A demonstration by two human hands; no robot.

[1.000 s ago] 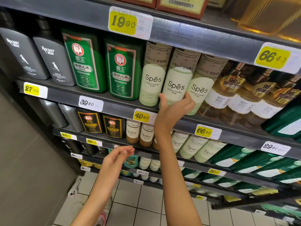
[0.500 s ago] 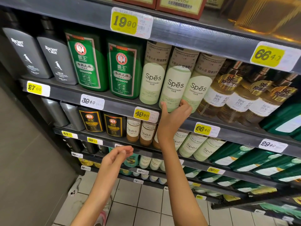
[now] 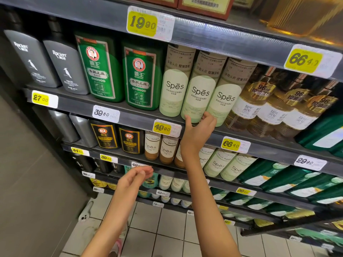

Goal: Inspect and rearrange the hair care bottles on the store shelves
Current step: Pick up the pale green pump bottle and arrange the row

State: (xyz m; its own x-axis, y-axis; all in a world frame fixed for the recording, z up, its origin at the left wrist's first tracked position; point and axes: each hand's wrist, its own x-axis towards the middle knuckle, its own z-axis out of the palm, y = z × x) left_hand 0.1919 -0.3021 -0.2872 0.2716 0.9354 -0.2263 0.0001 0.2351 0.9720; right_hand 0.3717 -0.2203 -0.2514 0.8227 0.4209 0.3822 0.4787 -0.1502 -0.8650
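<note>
Our right hand (image 3: pixel 199 131) grips the base of the middle Spes bottle (image 3: pixel 200 93), standing on the shelf (image 3: pixel 76 106) just up-right of the 49.90 tag (image 3: pixel 163 127). Our left hand (image 3: pixel 133 178) hangs below that tag, loosely curled, empty.

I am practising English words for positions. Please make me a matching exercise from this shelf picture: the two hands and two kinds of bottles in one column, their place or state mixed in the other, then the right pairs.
Things
1. right hand
2. left hand
3. grey bottles
4. amber bottles

Place or state
A. far left, above the 27.00 price tag
B. holds nothing, in front of the lower shelves
C. grips the base of the middle pale green bottle
D. just right of the three pale green bottles

Pairs: 1-C, 2-B, 3-A, 4-D
</note>
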